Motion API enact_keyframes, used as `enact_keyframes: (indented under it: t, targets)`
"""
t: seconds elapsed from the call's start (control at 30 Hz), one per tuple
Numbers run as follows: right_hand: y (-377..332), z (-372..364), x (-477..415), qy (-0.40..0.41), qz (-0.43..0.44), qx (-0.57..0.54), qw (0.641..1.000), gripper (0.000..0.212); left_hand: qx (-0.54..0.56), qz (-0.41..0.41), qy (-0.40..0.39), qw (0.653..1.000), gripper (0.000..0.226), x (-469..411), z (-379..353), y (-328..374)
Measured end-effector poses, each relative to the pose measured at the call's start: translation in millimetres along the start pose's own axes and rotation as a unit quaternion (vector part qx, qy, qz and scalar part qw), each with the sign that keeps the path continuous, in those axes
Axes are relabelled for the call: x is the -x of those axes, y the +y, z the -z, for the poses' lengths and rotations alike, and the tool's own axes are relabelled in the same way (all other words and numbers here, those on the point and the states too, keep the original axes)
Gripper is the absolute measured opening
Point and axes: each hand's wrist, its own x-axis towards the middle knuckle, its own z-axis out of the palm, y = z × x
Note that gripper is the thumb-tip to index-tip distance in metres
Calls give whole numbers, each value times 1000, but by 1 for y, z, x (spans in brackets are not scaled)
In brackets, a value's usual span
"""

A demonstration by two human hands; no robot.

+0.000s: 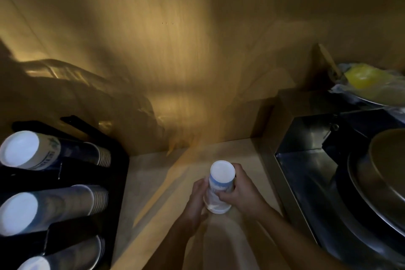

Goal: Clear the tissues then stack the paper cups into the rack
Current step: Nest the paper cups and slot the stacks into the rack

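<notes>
Near the middle, over the pale counter [153, 193], the left hand [195, 204] and right hand [238, 193] both clasp a short stack of upturned paper cups [220, 186]. At the left, a black rack [118, 173] holds three rows of nested cups [50, 151]. A metal sink [306, 171] lies right; a wooden wall [175, 50] stands beyond.

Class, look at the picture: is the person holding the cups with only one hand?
No, both the left hand and the right hand clasp the cups above the counter.
</notes>
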Motion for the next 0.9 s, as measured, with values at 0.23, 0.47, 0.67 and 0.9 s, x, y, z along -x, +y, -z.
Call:
enact_keyframes:
  t: [0.23, 0.47, 0.67, 0.9]
  targets:
    - [-34, 5, -5, -3, 55, 15, 998, 67, 3, -54, 41, 998, 20, 13, 12, 19]
    - [-105, -12, -10, -7, 158, 24, 987, 71, 50, -153, 108, 981, 35, 59, 52, 67]
    - [-183, -37, 0, -46, 261, -37, 964, 70, 96, -235, 149, 956, 40, 134, 90, 102]
    - [-253, -76, 26, -106, 353, -74, 927, 67, 130, -292, 220, 922, 26, 213, 138, 121]
